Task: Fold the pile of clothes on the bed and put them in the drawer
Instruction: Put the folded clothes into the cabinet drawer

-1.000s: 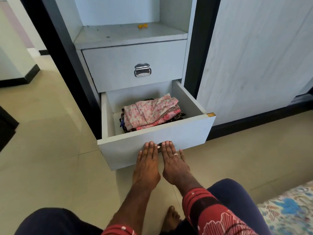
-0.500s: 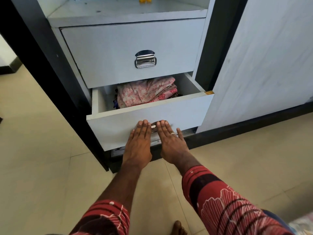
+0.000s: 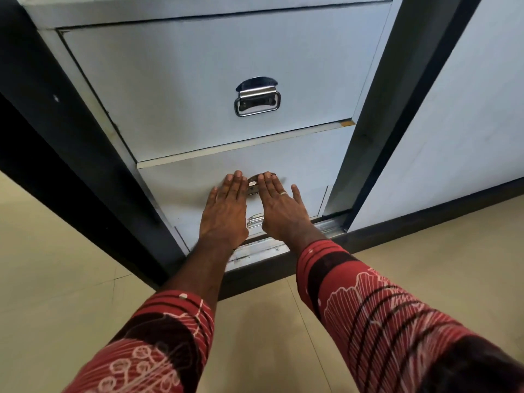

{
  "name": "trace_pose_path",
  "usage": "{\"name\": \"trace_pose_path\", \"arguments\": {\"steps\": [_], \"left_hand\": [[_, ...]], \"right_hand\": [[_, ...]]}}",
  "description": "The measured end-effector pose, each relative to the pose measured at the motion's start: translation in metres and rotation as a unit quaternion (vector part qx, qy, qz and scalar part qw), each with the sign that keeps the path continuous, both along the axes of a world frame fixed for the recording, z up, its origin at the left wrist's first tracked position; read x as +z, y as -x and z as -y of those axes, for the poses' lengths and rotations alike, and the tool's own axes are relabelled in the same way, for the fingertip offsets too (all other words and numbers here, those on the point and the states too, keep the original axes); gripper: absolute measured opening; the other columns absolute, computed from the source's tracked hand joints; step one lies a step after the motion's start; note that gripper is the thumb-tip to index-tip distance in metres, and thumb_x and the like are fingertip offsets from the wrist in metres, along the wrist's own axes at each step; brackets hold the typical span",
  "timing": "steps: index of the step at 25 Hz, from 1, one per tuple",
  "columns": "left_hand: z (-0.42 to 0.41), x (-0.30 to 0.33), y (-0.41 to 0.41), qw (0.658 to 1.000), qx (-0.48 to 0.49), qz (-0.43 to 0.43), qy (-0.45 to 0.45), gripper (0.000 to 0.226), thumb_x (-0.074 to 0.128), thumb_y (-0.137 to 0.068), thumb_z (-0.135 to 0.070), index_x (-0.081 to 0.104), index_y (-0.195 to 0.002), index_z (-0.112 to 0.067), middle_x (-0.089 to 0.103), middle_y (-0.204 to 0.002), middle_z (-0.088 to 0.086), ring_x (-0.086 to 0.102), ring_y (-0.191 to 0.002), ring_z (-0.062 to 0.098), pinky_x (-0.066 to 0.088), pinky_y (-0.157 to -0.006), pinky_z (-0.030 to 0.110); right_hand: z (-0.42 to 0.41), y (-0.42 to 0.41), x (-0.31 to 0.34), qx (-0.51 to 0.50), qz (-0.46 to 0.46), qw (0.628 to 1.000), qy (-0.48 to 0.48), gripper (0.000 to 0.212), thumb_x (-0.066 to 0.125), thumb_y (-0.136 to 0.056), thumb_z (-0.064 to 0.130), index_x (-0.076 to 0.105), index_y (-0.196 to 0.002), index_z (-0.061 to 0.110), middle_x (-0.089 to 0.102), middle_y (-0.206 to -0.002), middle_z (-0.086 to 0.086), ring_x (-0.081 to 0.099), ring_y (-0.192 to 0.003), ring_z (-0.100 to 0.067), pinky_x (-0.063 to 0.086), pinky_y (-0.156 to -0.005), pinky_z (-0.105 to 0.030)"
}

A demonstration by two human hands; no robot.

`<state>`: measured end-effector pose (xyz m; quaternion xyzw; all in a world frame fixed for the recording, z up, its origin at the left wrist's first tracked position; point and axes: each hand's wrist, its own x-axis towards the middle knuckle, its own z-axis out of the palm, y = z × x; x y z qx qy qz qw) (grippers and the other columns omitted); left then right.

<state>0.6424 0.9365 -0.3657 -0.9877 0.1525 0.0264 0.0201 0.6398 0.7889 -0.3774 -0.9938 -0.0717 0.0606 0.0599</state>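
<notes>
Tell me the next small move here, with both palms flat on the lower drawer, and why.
Probably one last short push, then lift off. The left hand and right hand lie flat on the lower white drawer front, whose top edge looks a shade proud of the upper white drawer. No clothes show, so it seems nearly closed.

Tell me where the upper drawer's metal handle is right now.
In the head view, the metal handle sits at centre frame on the upper drawer, directly above the left hand and right hand pressed flat on the lower drawer.
</notes>
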Motion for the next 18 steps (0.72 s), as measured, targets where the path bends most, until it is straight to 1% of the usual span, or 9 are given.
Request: {"name": "trace_pose_path", "arguments": {"steps": [3, 7, 10, 12, 14, 15, 16, 17, 18], "left_hand": [[-0.005, -0.006, -0.012, 1.0, -0.003, -0.002, -0.005, 0.107, 0.062, -0.095, -0.033, -0.023, -0.158, -0.015, -0.032, -0.165, 0.003, -0.025, -0.153, 0.021, -0.005, -0.127, 0.04], [-0.011, -0.001, -0.024, 1.0, -0.012, -0.006, -0.021, 0.111, 0.066, -0.092, -0.033, -0.021, -0.159, -0.017, -0.032, -0.165, 0.0, -0.024, -0.154, 0.02, 0.001, -0.128, 0.045], [-0.013, 0.008, -0.025, 0.999, -0.015, 0.023, -0.038, 0.101, 0.059, -0.094, -0.027, -0.016, -0.161, -0.017, -0.025, -0.167, 0.001, -0.02, -0.155, 0.019, 0.0, -0.128, 0.046], [-0.011, 0.02, -0.023, 0.998, -0.038, 0.028, -0.038, 0.093, 0.055, -0.095, -0.026, -0.009, -0.162, -0.015, -0.017, -0.17, 0.002, -0.013, -0.157, 0.018, 0.0, -0.128, 0.043], [-0.007, 0.036, -0.014, 0.996, -0.065, 0.023, -0.048, 0.088, 0.053, -0.098, -0.03, -0.004, -0.163, -0.013, -0.009, -0.171, 0.004, -0.007, -0.158, 0.018, 0.001, -0.128, 0.042], [-0.002, 0.049, -0.011, 0.995, -0.084, 0.028, -0.053, 0.085, 0.052, -0.099, -0.03, -0.001, -0.163, -0.012, -0.005, -0.171, 0.005, -0.003, -0.158, 0.019, 0.003, -0.127, 0.041], [0.004, 0.067, -0.009, 0.993, -0.103, 0.029, -0.045, 0.082, 0.052, -0.099, -0.027, 0.003, -0.163, -0.012, 0.0, -0.171, 0.005, 0.002, -0.158, 0.019, 0.005, -0.127, 0.039], [0.008, 0.088, -0.008, 0.992, -0.122, 0.023, -0.026, 0.078, 0.052, -0.098, -0.024, 0.009, -0.163, -0.011, 0.007, -0.171, 0.006, 0.01, -0.158, 0.02, 0.009, -0.127, 0.038], [0.013, 0.111, -0.006, 0.99, -0.139, 0.017, 0.002, 0.074, 0.053, -0.096, -0.021, 0.019, -0.161, -0.01, 0.018, -0.169, 0.007, 0.022, -0.155, 0.023, 0.019, -0.126, 0.039]], "right_hand": [[-0.005, -0.01, -0.009, -0.015, 0.004, 1.0, 0.003, 0.099, 0.054, -0.095, 0.029, -0.018, -0.161, 0.011, -0.022, -0.17, -0.004, -0.018, -0.157, -0.018, -0.001, -0.127, -0.055], [-0.008, -0.021, -0.007, -0.023, 0.006, 1.0, -0.003, 0.103, 0.059, -0.093, 0.028, -0.017, -0.161, 0.011, -0.02, -0.17, -0.004, -0.016, -0.157, -0.017, 0.002, -0.127, -0.055], [-0.005, -0.022, 0.001, -0.012, 0.007, 1.0, 0.0, 0.102, 0.059, -0.093, 0.024, -0.014, -0.162, 0.013, -0.018, -0.171, -0.001, -0.014, -0.157, -0.014, 0.003, -0.127, -0.055], [0.0, -0.018, 0.015, -0.012, -0.001, 1.0, 0.001, 0.097, 0.057, -0.092, 0.02, -0.007, -0.164, 0.015, -0.012, -0.172, 0.001, -0.007, -0.158, -0.013, 0.005, -0.127, -0.055], [0.001, -0.011, 0.034, -0.016, -0.012, 1.0, -0.004, 0.089, 0.058, -0.091, 0.018, 0.008, -0.164, 0.015, 0.004, -0.173, -0.001, 0.006, -0.159, -0.016, 0.011, -0.126, -0.057], [0.003, -0.007, 0.051, -0.025, -0.012, 1.0, -0.002, 0.081, 0.057, -0.09, 0.018, 0.02, -0.162, 0.017, 0.018, -0.171, -0.003, 0.018, -0.157, -0.018, 0.017, -0.124, -0.057], [0.006, -0.004, 0.072, -0.033, -0.008, 0.999, 0.001, 0.071, 0.055, -0.089, 0.017, 0.034, -0.157, 0.019, 0.035, -0.164, -0.004, 0.034, -0.15, -0.022, 0.025, -0.12, -0.055], [0.01, 0.0, 0.097, -0.04, -0.003, 0.999, 0.007, 0.058, 0.053, -0.089, 0.016, 0.048, -0.146, 0.021, 0.051, -0.151, -0.005, 0.05, -0.138, -0.026, 0.033, -0.113, -0.051], [0.015, 0.004, 0.124, -0.047, 0.004, 0.999, 0.016, 0.045, 0.052, -0.089, 0.017, 0.059, -0.133, 0.021, 0.063, -0.135, -0.006, 0.06, -0.124, -0.029, 0.039, -0.104, -0.046]]}}
